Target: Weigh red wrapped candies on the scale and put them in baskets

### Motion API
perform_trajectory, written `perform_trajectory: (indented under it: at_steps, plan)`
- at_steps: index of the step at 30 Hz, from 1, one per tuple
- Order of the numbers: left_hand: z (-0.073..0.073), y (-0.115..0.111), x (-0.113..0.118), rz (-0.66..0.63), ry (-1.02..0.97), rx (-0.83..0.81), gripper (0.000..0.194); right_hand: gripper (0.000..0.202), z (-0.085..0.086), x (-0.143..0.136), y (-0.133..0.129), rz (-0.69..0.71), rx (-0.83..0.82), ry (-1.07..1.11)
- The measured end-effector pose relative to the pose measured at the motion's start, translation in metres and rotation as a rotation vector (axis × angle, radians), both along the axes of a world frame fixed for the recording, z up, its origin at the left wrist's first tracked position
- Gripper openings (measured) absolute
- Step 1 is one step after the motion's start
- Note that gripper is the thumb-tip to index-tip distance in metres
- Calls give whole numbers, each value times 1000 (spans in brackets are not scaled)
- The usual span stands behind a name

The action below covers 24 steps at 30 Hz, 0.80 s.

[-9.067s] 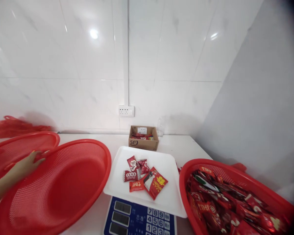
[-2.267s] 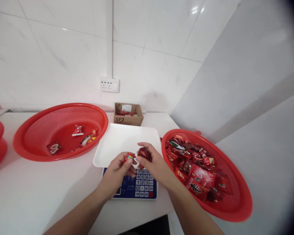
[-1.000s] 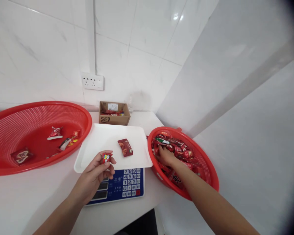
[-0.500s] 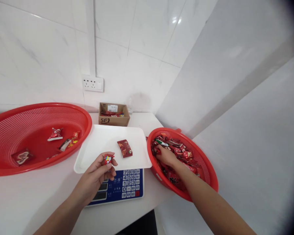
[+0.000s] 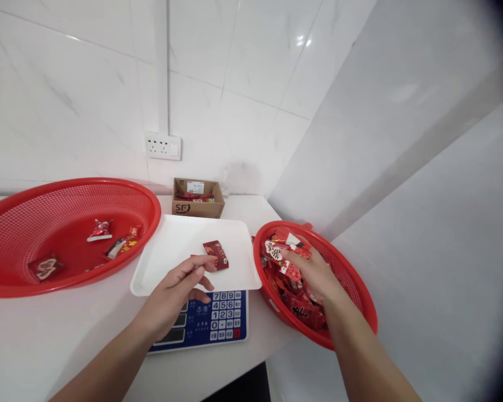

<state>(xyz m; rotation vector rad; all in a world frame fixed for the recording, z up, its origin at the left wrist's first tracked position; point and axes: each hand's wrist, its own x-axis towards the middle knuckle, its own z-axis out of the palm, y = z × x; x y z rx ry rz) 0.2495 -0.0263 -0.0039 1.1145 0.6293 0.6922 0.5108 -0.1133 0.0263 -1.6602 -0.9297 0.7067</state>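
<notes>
"Our right hand (image 5: 314,273) has risen from the pile in the right basket (image 5: 365,301) with a printed packet (image 5: 273,250), while our left hand (image 5: 174,296) no longer pinches anything we can see."

"Did we drop something on the white tray (image 5: 167,240)?"

"Perhaps: a red sliver (image 5: 194,255) shows behind the left index finger, but we cannot be sure. Those fingers are loosely spread; the right ones close on the packet, maybe on more than one, just above the pile."

"How far along are we?"

"Early, we'd judge. We see a few packets (image 5: 100,230) in the left basket (image 5: 67,215) and one dark red packet (image 5: 219,254) on the tray over the scale (image 5: 223,315); most remain in the right basket."

"And the printed one?"

"Red, with dark lettering on a white patch, tilted, partly hidden by our fingers."
</notes>
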Motion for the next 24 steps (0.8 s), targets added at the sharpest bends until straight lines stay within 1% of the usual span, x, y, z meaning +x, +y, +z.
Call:
perform_trajectory:
  at_steps: [2,4,5,6,8,10,13,16,20,22,24]
  plan:
    - [2,-3,5,-28,-9,15,35,42,2,-23,2,96,112,203]
    - [3,-6,11,-101,-38,26,45,44,2,-46,5,215,135,312]
    - [3,-7,13,-144,-57,25,49,44,2,-56,7,278,122,325]
    - [3,-7,15,-178,-73,23,53,44,2,-65,9,339,100,309]
    - [2,-7,17,-190,-85,11,55,42,3,-78,14,431,63,229]
    - [2,-4,17,-147,-61,-9,52,42,6,-87,18,478,52,164]
    - [4,2,13,-102,-52,-45,43,45,10,-95,23,508,62,162]
    - [6,9,7,-33,-104,-69,30,44,7,-98,25,452,62,165]
    - [11,23,-4,142,-225,-130,22,55,-3,-89,32,256,64,226]
    - [15,30,-11,221,-290,-161,20,64,-10,-79,39,157,19,168]
    - [18,36,-17,277,-329,-181,19,73,-20,-69,45,99,-49,14]
